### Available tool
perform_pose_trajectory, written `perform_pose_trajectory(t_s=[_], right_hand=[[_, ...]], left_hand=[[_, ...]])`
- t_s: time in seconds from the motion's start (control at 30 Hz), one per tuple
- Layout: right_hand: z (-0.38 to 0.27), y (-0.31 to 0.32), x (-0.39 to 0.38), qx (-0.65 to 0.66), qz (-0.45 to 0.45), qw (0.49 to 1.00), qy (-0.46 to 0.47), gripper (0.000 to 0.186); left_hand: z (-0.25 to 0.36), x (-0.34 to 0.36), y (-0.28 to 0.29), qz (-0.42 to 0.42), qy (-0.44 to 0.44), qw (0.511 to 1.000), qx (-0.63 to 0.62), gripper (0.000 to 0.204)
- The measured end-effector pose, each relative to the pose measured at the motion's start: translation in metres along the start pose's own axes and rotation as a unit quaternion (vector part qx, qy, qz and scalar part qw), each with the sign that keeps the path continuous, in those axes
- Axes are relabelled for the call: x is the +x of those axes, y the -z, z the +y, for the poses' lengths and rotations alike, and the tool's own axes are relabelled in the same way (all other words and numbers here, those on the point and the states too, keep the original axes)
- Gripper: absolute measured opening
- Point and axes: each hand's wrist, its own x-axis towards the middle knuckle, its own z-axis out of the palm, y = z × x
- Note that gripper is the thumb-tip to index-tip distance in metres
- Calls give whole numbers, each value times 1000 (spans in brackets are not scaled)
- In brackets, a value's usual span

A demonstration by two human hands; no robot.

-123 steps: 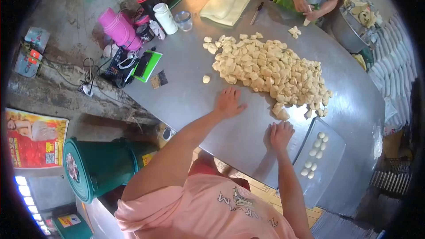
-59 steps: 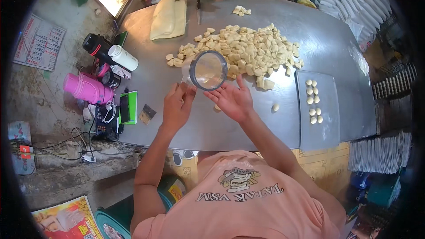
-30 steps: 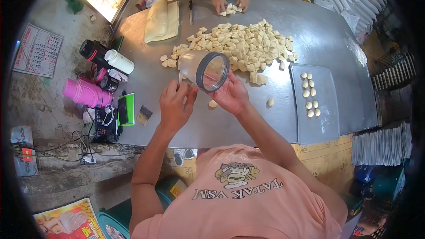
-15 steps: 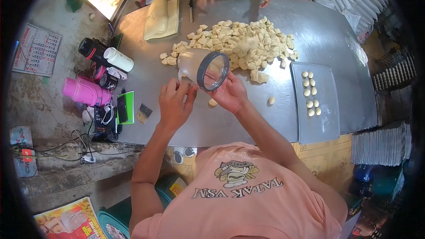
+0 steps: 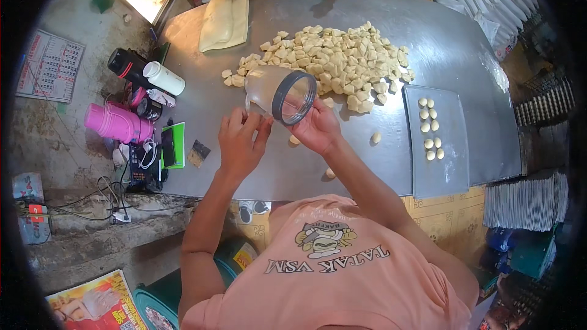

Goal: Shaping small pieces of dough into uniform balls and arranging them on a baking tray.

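1. Bare desk open left of the hands, between dough pile and near edge.
2. Blocked ahead by dough pile spread across the middle.
3. Blocked right by flat tray carrying dough balls.
4. Left edge crowded: bottles, pink jug, phone.
5. Stray dough pieces near the right hand.

Above the metal table, the right hand grips a clear plastic jug by its dark rim, tipped on its side with the mouth toward the camera; the left hand hovers open just beside it; behind the jug spreads a heap of pale dough pieces; to the right a flat tray carries small dough balls; a pink flask stands at the left edge.
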Motion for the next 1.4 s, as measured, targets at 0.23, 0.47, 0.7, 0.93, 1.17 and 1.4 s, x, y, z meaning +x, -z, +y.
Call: perform_pose_trajectory(t_s=[0.23,0.47,0.7,0.93,1.17,1.4], right_hand=[[3,1,3,11,-35,999,-15,74],[8,-4,4,-103,61,992,38,63],[12,-6,2,-143,145,977,58,59],[1,-8,-7,-188,114,974,55,59],[-10,-27,-29,-160,119,975,98,62],[-19,-40,-77,-151,134,957,207,63]], left_hand=[[-2,-1,2,4,-6,1000,10,16],[-8,-7,-5,-5,94,990,-105,19],[-30,-3,-7,-19,317,843,-435,35],[-83,16,-8,36,413,792,-449,34],[-197,15,-60,43,459,781,-421,35],[-313,-4,-127,131,485,766,-401,36]])
